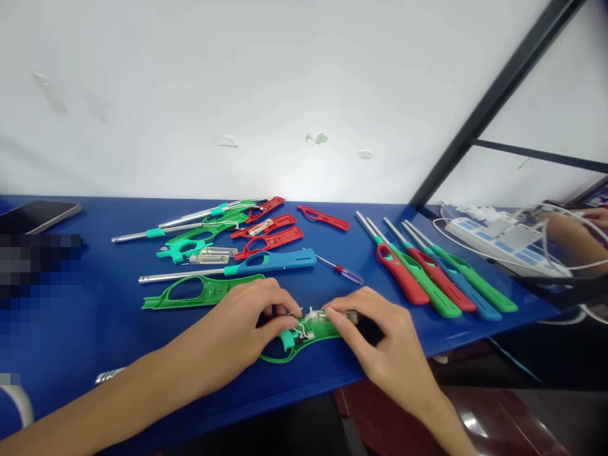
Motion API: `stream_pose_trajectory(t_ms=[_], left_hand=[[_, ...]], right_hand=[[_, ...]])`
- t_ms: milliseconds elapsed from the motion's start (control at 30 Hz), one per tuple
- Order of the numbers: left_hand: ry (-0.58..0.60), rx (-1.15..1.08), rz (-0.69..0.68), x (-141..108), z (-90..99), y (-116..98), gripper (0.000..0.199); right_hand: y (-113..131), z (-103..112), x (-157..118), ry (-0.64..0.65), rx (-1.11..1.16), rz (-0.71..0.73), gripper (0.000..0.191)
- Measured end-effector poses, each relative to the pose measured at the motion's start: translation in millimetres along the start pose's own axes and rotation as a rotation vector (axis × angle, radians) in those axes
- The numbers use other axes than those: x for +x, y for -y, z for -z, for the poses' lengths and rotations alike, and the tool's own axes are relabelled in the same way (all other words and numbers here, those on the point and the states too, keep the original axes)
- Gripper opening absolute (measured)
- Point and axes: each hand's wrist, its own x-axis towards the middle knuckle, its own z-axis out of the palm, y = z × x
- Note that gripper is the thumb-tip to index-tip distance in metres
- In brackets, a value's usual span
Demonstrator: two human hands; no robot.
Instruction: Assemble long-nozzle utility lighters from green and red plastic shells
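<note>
A green half-shell of a gas lighter (323, 330) lies open near the table's front edge, with white wires, a turquoise trigger (287, 341) and a clear fuel tank (350, 316) in it. My left hand (266, 313) pinches at the trigger end, by the wires; what exactly lies between its fingertips is hidden. On the other end, my right hand (375, 329) grips the shell and the tank between thumb and fingers. Just behind my left hand rests a bare green half-shell (213, 291). A blue lighter (270, 261) with a long metal tube lies beyond it.
Farther back are red half-shells (270, 240), clear tanks (213, 255) and a screwdriver (349, 273). Several whole lighters (437, 272) lie in a row at right. A power strip (508, 244) with white cables and another person's hand (565, 234) are beyond a black frame. A phone (42, 215) lies left.
</note>
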Motion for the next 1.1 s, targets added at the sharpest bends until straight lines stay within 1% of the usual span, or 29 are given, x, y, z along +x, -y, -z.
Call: stream_pose_trajectory(t_ms=[67,133,233,367,500,567,733,833,1100], left_hand=[[-0.009,-0.035,0.049,-1,1.9,-4,0.015],[-0.014,-0.052,0.042,-2,2.4,-6,0.020],[-0.025,-0.041,-0.042,-4,-0.7,-3,0.025],[-0.072,-0.048,-0.179,-4,-8.3,8,0.027],[-0.147,-0.063,-0.258,-4,-13.6,15,0.022],[-0.160,-0.048,-0.284,-4,-14.5,15,0.021],[-0.121,0.038,-0.274,-5,-13.4,10,0.021],[-0.107,0.054,-0.261,-6,-12.8,8,0.021],[-0.121,0.046,-0.290,-6,-13.7,10,0.020]], right_hand=[[0,0,-1,-0.004,0.003,0.005,0.012],[-1,1,-1,-0.007,0.012,0.009,0.011],[-1,2,-2,-0.026,0.022,0.023,0.010],[0,3,-2,-0.074,0.038,0.032,0.011],[0,3,-2,-0.051,0.056,0.046,0.011],[-1,2,-2,-0.041,0.066,0.058,0.011],[-1,2,-3,-0.044,0.068,0.084,0.012],[-1,2,-3,-0.052,0.063,0.094,0.012],[0,1,-2,-0.084,0.051,0.110,0.011]])
